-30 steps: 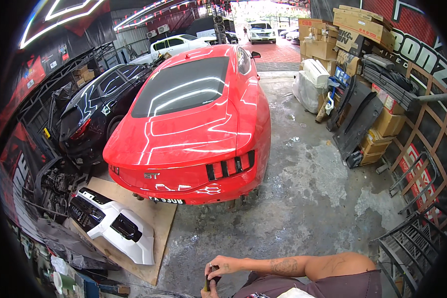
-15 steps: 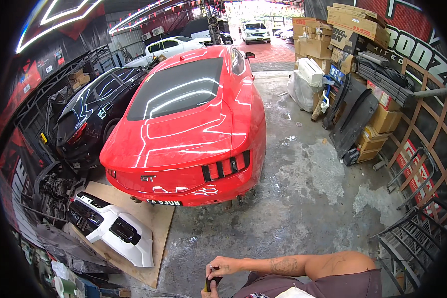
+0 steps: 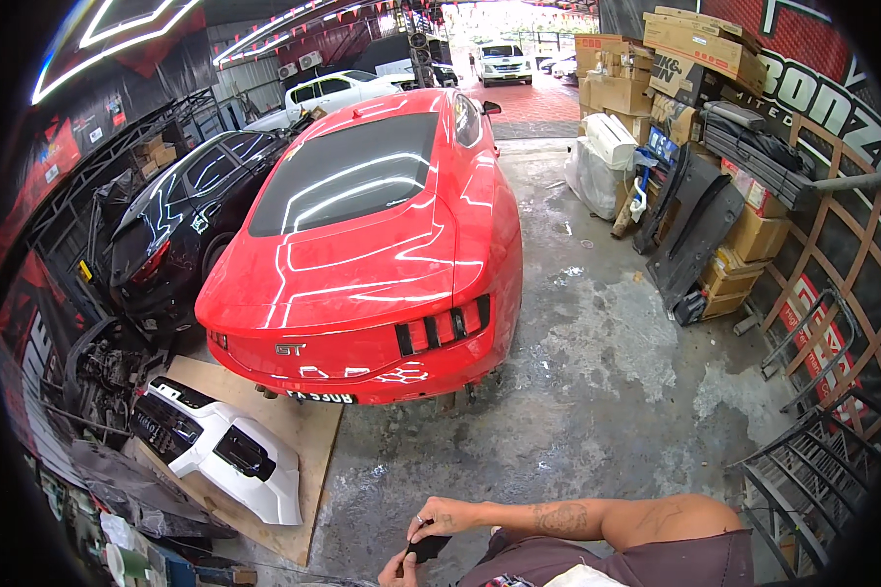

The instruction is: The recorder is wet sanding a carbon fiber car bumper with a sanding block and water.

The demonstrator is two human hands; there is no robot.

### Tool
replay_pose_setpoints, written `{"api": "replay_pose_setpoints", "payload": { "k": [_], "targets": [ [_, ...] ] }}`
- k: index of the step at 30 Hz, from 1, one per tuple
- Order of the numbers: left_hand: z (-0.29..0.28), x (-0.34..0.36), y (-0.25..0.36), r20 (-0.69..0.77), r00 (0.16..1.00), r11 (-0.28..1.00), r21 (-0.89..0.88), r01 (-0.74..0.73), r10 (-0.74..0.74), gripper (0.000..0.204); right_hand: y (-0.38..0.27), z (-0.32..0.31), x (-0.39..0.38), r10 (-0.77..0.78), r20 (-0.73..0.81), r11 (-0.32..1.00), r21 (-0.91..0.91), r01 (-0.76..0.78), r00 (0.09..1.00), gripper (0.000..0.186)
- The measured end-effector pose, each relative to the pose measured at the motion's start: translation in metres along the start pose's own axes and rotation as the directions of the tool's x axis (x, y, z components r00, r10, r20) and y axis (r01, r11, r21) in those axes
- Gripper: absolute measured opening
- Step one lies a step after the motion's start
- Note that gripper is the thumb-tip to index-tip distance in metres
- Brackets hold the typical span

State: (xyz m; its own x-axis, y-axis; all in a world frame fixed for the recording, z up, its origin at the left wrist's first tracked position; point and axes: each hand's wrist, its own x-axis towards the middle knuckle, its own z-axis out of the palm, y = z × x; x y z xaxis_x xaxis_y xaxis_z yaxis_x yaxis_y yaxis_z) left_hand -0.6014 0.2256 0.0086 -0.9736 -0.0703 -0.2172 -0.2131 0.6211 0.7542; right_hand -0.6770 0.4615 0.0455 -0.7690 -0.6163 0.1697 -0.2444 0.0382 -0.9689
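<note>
Low in the view, my right hand (image 3: 444, 516) is closed with its fingertips on a small black flat piece (image 3: 429, 548); a ring shows on one finger. Just below and to the left, my left hand (image 3: 398, 569) pinches the near left edge of the same piece. What exactly the piece is cannot be made out. Beyond my hands stands a red coupe (image 3: 362, 284), its rear toward me and apart from both hands.
A white car bumper (image 3: 274, 489) lies on a plywood sheet (image 3: 308, 440) at the left. A black car (image 3: 191, 191) stands beside the red one. Stacked cardboard boxes (image 3: 617, 93), dark panels (image 3: 690, 230) and a black metal rack (image 3: 812, 479) line the right side.
My left hand has shifted slightly left and up, away from the right hand. More of the black piece's flat face now shows, and its yellowish edge is no longer visible.
</note>
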Motion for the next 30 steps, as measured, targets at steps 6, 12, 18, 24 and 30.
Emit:
{"api": "replay_pose_setpoints", "payload": {
  "k": [6,12,18,24,30],
  "targets": [
    [-0.009,0.0,-0.002,-0.03,1.0,1.0,0.006,0.01,-0.01,0.046,0.002,0.006,-0.001,-0.106,-0.051,0.979,-0.181,0.095,0.993,0.036],
    [-0.012,-0.002,-0.004,-0.05,0.999,1.0,0.01,0.017,-0.017,0.046,0.008,0.017,-0.007,0.156,-0.058,0.98,0.13,-0.147,0.986,0.04],
    [-0.016,-0.003,-0.003,-0.062,0.998,1.0,0.015,0.022,-0.021,0.045,0.008,0.019,-0.003,0.163,-0.1,0.981,0.118,-0.151,0.981,0.038],
    [-0.022,-0.004,-0.005,-0.083,0.996,0.999,0.024,0.03,-0.028,0.045,0.009,0.022,-0.003,0.126,-0.12,0.963,0.252,-0.093,0.985,0.036],
    [-0.029,-0.003,-0.007,-0.106,0.994,0.999,0.029,0.035,-0.032,0.045,0.025,0.017,-0.005,0.167,-0.024,0.978,0.133,-0.163,0.986,0.037]
  ]
}}
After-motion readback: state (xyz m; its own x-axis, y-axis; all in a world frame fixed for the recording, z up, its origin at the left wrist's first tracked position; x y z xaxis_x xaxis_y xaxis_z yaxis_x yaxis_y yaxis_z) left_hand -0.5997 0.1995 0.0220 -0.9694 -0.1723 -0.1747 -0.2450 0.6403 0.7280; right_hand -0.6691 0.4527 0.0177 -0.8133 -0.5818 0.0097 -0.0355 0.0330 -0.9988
